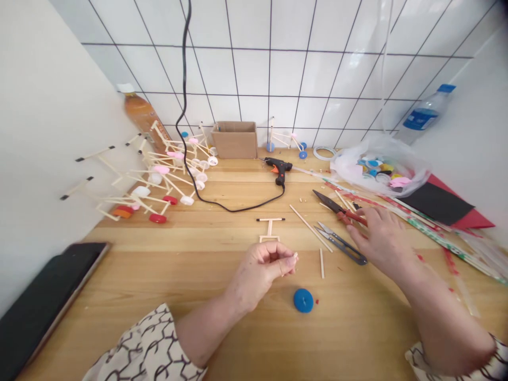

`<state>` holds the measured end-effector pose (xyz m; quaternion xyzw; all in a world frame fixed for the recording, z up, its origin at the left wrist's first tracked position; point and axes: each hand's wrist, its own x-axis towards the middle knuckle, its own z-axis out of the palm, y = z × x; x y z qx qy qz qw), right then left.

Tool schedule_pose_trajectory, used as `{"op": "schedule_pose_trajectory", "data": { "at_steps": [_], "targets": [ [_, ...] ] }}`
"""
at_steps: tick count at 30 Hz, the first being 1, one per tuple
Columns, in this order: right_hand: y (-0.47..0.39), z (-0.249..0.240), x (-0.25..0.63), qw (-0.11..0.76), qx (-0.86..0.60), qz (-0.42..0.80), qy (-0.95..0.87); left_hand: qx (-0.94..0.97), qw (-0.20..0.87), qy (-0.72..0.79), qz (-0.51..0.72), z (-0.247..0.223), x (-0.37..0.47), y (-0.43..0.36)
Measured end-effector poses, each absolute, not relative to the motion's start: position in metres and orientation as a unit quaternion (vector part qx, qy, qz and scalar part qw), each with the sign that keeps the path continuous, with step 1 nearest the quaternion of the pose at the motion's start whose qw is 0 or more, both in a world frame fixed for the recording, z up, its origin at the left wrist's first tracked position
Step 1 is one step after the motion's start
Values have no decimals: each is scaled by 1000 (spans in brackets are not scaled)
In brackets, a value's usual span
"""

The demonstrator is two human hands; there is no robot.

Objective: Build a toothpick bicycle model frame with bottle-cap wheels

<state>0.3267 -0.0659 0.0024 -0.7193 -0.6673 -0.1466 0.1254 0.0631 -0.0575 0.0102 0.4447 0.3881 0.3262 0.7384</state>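
2 cream sleeves (148, 346), branching lines perhaps black

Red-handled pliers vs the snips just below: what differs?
Color: the pliers have red handles and dark jaws; the snips have dark handles and silvery blades.
Opening: the pliers' jaws look shut; the snips' blade tips stand apart.
Contact: the right hand is at the pliers' handles; the snips lie on the table, apparently untouched.
Shared: both point toward the picture's upper left.

One amber-filled bottle (142, 110), white-capped, stands rear left; one clear bottle (424, 116), blue-capped and blue-labelled, rear right. One cardboard box (235, 144) sits before a white tiled wall (250, 71). One dark flat device (47, 296) lies at left.
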Motion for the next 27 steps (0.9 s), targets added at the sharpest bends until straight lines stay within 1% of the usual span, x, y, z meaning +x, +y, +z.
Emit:
{"op": "schedule_pose_trajectory", "data": {
  "at_steps": [6,12,16,19,21,22,24,27],
  "targets": [
    [-58,-8,341,85,-724,-90,-679,444,739,386,329,10,63,-57],
    [-54,-9,338,83,-724,-79,-680,446,737,384,334,11,62,-57],
    [-52,-7,334,104,-738,-77,-662,444,735,383,340,11,62,-57],
    [-53,3,330,132,-744,-60,-652,444,731,384,348,11,62,-56],
    [-58,13,325,167,-748,-29,-642,442,729,384,355,11,62,-56],
    [-61,19,322,190,-752,-2,-632,441,727,385,358,11,62,-56],
    [-69,29,313,311,-745,127,-577,440,724,385,366,11,62,-57],
    [-81,38,298,402,-685,347,-500,437,722,382,376,10,62,-57]
  ]
}}
